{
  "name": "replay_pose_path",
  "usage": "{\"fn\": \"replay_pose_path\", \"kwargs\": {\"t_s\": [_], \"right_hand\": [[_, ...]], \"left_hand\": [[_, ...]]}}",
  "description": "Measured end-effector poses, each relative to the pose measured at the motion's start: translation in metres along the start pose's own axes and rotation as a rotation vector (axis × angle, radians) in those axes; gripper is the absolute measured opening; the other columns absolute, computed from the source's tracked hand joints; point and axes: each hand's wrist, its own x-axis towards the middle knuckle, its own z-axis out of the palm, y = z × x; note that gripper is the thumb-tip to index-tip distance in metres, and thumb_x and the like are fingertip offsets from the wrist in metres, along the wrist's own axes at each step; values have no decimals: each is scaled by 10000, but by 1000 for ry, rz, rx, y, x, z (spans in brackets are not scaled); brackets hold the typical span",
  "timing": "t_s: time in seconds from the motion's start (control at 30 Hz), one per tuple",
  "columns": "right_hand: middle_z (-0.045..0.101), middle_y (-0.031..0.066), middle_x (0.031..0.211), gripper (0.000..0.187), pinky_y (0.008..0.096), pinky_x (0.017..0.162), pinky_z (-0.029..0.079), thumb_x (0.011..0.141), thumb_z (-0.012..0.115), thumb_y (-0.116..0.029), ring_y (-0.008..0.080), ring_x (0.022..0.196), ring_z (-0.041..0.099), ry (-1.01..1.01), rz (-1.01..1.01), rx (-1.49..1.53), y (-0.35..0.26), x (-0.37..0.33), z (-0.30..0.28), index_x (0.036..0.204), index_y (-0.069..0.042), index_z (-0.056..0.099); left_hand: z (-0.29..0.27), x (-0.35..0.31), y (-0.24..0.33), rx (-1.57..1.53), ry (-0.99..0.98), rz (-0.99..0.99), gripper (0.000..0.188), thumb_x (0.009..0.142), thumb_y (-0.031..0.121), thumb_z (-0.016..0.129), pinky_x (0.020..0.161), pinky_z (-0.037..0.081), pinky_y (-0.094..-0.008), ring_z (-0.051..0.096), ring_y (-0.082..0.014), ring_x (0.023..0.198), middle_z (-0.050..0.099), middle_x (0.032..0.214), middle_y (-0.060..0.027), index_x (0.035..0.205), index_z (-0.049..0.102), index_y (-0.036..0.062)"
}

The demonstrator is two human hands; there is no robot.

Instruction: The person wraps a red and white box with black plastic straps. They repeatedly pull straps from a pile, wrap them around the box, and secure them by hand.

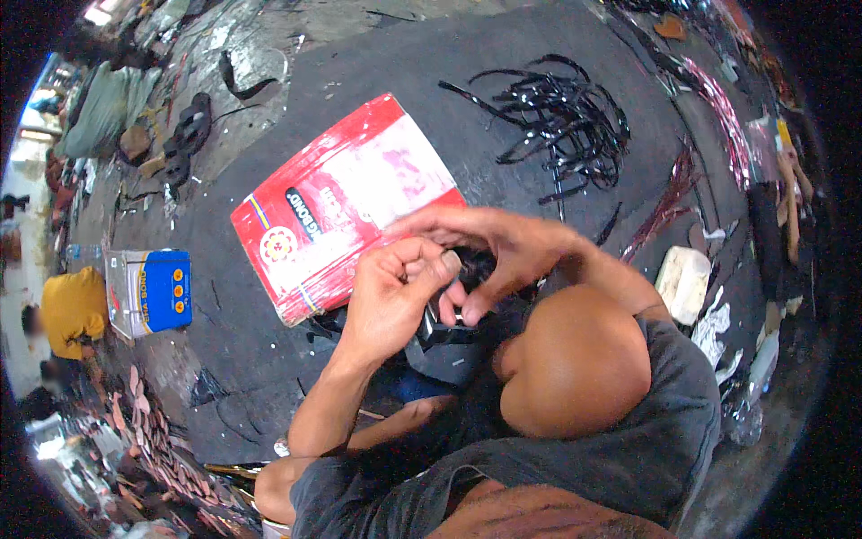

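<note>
My left hand [391,292] is closed in a pinch, thumb pressed to the forefinger over the near side of a red metal tin [359,171]. What lies between those fingertips is too small to make out. Facing it, my right hand [512,251] curls its fingers and thumb around a dark, glossy bunch [476,263], partly hidden by the fingers; it looks like black strips. Both hands nearly touch. Under them, between my legs, sits a black object [446,355] with a shiny metal edge, mostly covered by my hands and knee.
A tangle of glossy black strips [566,126] lies on the dark mat beyond the tin. Left stands a blue and white tin [153,292], near a person in yellow [72,310]. A whitish block [682,283] lies to the right. Brownish scraps [162,449] are heaped at the lower left.
</note>
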Motion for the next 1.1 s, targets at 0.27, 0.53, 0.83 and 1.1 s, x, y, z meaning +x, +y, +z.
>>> {"fn": "replay_pose_path", "kwargs": {"t_s": [0.27,0.53,0.83,1.1], "right_hand": [[651,7,934,375,214,531,430,972,692,-164,42,651,562,216,-2,74,18,30,19,1300,-41,557],[664,-6,907,321,239,702,484,882,794,-170,62,773,581,375,90,-408,11,32,-29,1143,-44,655],[701,73,860,216,322,773,501,911,721,-225,140,834,634,515,128,-959,15,67,-63,952,-13,702],[746,184,976,360,454,777,557,824,760,-367,358,843,730,563,184,-1366,45,82,-99,1043,-83,735]], "left_hand": [[-37,-32,64,-795,329,448,198,1025,188,582,578,588,-316,716,-204,742,728,931,-170,961,638,10],[-180,-102,41,-903,594,983,239,1036,123,470,893,615,-419,698,-306,1114,696,1205,-213,1138,603,-48],[-252,-57,-60,-1531,1355,856,291,1058,151,393,981,583,-464,676,-388,1088,563,1244,-234,1208,428,-96],[-114,59,-68,232,1215,691,364,831,30,706,683,521,-311,605,-126,803,693,1071,-81,1191,696,87]]}}
